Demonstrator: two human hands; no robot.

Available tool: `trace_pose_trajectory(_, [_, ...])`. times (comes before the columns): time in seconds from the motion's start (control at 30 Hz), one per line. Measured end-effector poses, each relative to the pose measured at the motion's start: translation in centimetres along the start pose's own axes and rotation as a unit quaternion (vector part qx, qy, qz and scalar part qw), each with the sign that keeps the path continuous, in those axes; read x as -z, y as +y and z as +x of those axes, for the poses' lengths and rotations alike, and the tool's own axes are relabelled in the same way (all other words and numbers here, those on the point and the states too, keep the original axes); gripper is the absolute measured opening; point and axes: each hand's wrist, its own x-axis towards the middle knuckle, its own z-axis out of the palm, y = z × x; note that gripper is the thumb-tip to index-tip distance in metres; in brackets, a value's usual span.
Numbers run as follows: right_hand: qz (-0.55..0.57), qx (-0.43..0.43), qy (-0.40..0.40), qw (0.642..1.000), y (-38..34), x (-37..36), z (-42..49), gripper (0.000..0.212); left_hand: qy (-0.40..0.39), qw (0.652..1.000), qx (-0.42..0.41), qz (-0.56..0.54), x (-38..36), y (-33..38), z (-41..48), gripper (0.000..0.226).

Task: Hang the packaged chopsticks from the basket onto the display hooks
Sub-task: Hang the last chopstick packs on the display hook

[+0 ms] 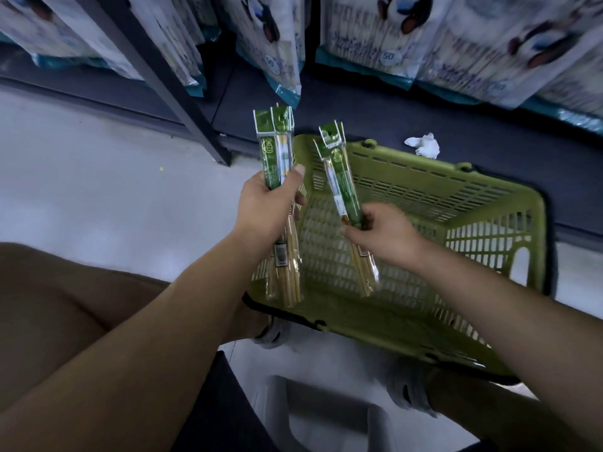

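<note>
The fingers of the left hand are curled round a bundle of chopstick packs. The thumb presses across the front of the green wrappers and the other fingertips wrap in from behind. The bundle stands nearly upright. Its green header cards point toward the shelving and its clear lower ends, with the pale sticks showing through, hang below the wrist.

The fingers of the right hand pinch a slimmer chopstick pack at about its middle. It tilts with its header up and to the left. Whether this is one pack or two laid together cannot be told.

Both hands are held in the air over the near left part of a green plastic basket, apart from each other. The basket sits on the pale floor against the dark base of the shelving, and its slotted bottom shows through with no packs visible inside. A black handle lies along its near rim.

A crumpled white paper lies on the dark shelf base just beyond the basket. Above, rows of large pale packages hang from the display, and a dark metal upright slants down to the floor on the left. Two grey shoes show at the near side of the basket.
</note>
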Motion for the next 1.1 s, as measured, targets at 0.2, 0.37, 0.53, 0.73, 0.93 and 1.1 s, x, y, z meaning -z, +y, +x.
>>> trace_pose_trajectory(0.2, [0.026, 0.035, -0.015, 0.999, -8.5, 5.3, -6.0, 0.016, -0.071, 0.985, 0.037, -0.155, -3.7, 4.2, -3.1, 0.046])
trace_pose_trajectory(0.37, [0.009, 0.033, 0.001, 0.999, -11.2, 8.6, -9.7, 0.028, -0.183, 0.971, -0.017, -0.151, -5.3, 8.9, -6.3, 0.055])
trace_pose_trajectory(0.53, [0.01, 0.065, 0.056, 0.996, -14.2, 11.7, -12.6, 0.039, -0.224, 0.966, -0.053, -0.117, -5.8, 14.2, -7.6, 0.03])
trace_pose_trajectory(0.73, [0.003, 0.088, 0.161, 0.983, -17.7, 16.9, -16.6, 0.042, -0.244, 0.957, -0.154, -0.031, -5.8, 22.5, -10.2, 0.115])
trace_pose_trajectory(0.93, [0.116, 0.198, 0.345, 0.91, -22.4, 23.2, -18.3, 0.02, -0.286, 0.904, -0.312, 0.052, -7.0, 27.3, -11.1, 0.026])
trace_pose_trajectory(1.1, [0.138, 0.223, 0.383, 0.886, -25.2, 25.9, -18.6, 0.028, -0.305, 0.862, -0.402, 0.048, -7.5, 30.2, -11.9, 0.021])
